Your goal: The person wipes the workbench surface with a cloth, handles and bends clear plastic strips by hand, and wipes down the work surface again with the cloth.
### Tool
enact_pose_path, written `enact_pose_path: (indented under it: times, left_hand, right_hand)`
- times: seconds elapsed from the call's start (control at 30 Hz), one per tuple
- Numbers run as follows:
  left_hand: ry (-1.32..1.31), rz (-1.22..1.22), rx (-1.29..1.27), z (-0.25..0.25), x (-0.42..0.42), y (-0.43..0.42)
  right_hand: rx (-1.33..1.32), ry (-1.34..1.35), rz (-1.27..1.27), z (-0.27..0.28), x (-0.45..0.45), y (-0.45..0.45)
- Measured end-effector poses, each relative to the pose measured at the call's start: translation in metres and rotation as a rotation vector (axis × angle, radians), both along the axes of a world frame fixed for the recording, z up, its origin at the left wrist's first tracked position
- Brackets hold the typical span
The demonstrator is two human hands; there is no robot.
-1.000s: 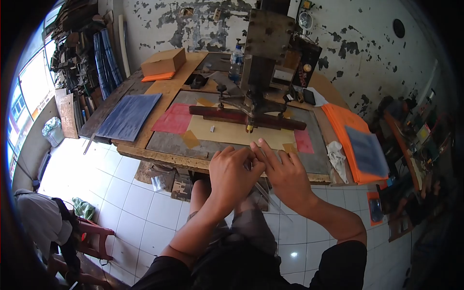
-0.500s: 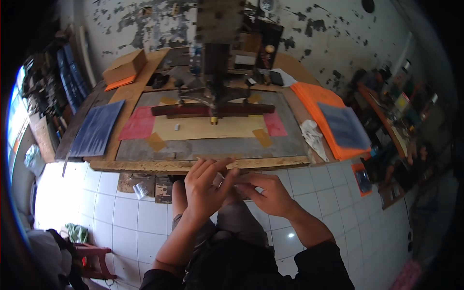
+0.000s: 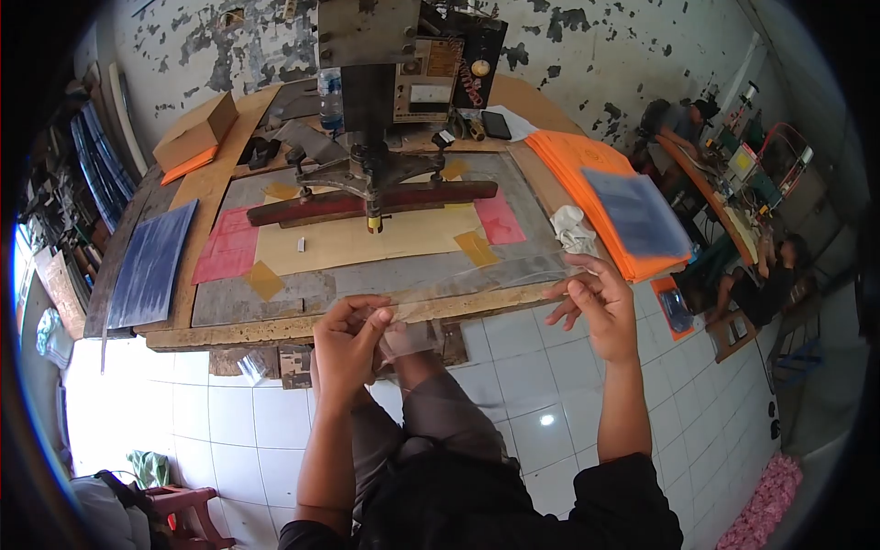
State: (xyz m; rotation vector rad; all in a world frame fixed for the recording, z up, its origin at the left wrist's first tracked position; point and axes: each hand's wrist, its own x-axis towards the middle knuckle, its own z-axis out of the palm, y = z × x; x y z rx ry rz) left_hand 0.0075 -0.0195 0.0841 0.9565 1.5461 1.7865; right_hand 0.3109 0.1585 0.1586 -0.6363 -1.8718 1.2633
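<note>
A clear plastic sheet (image 3: pixel 486 278) is stretched between my two hands, in front of the table's near edge. My left hand (image 3: pixel 346 346) pinches its left end between thumb and curled fingers. At the right end, the thumb and fingers of my right hand (image 3: pixel 600 310) close on the sheet's edge. The lower outline of the sheet is hard to see against the floor. Beyond my hands, a press with a long dark-red bar (image 3: pixel 449 193) stands over a cream sheet (image 3: pixel 367 240) taped to the grey bed. A small whitish piece (image 3: pixel 301 245) lies on the cream sheet.
Dark blue translucent sheets (image 3: pixel 154 261) lie at left, below a cardboard box (image 3: pixel 195 130). At right are orange sheets (image 3: pixel 587 165), another blue translucent stack (image 3: pixel 634 213) and a crumpled white cloth (image 3: pixel 573 229). Two people (image 3: pixel 770 284) sit farther right.
My hands were close together and have moved apart, the right one to the right and up. The clear sheet now spreads between them. The view has shifted slightly.
</note>
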Motion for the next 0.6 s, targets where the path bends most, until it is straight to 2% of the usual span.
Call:
enact_pose_path:
  times: [0.03,0.13,0.23,0.37,0.47,0.5,0.6]
  left_hand:
    - [-0.012,-0.007,-0.041,0.005,-0.003,-0.001]
    - [-0.112,-0.095,0.109,-0.006,-0.022,0.002]
    - [0.017,-0.042,0.149,-0.001,-0.043,0.003]
    - [0.239,0.069,0.079,0.024,-0.086,0.011]
    - [0.32,0.117,0.05,-0.003,-0.128,0.031]
    - [0.292,0.125,0.038,-0.013,-0.135,0.034]
    - [0.44,0.196,-0.116,-0.037,-0.138,0.033]
  right_hand:
    - [-0.022,0.002,-0.007,-0.001,-0.001,0.002]
    - [-0.061,0.022,-0.017,-0.012,-0.003,0.011]
    - [-0.098,0.039,0.037,-0.025,-0.02,0.017]
    - [-0.187,0.052,0.102,-0.051,-0.057,0.043]
    - [-0.053,0.099,0.193,-0.099,-0.099,0.081]
    - [-0.093,0.064,0.164,-0.111,-0.111,0.085]
    - [-0.161,0.064,0.093,-0.121,-0.132,0.076]
